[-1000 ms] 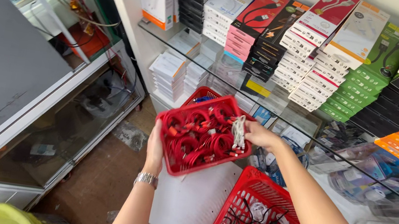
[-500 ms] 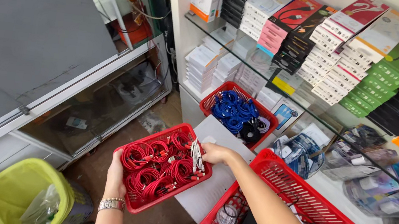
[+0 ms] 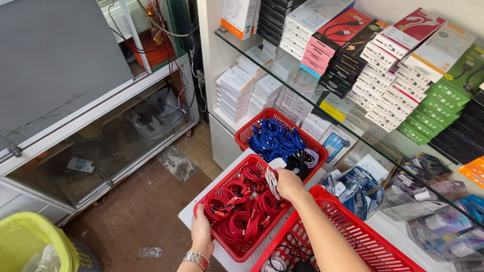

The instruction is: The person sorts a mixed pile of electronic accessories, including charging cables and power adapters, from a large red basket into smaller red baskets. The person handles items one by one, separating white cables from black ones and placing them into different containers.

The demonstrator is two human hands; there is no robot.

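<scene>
Gripping the near left corner of the red basket of coiled red cables (image 3: pixel 243 210), my left hand (image 3: pixel 202 232) has its fingers curled over the rim, a metal watch (image 3: pixel 196 260) on the wrist below. That basket sits on a white shelf board (image 3: pixel 195 211), touching a second red basket of blue cables (image 3: pixel 279 142) behind it and a larger red basket (image 3: pixel 388 267) with black and white cables to its right. Far left stands a yellow-green bin (image 3: pixel 9 246) on the floor beside a glass display case (image 3: pixel 61 87). My right hand (image 3: pixel 288 184) reaches forward over the far edge of the basket, closed around a small bundle of white cable (image 3: pixel 274 176), forearm crossing the larger basket. Stacked boxes (image 3: pixel 383 55) fill the glass shelf above.
</scene>
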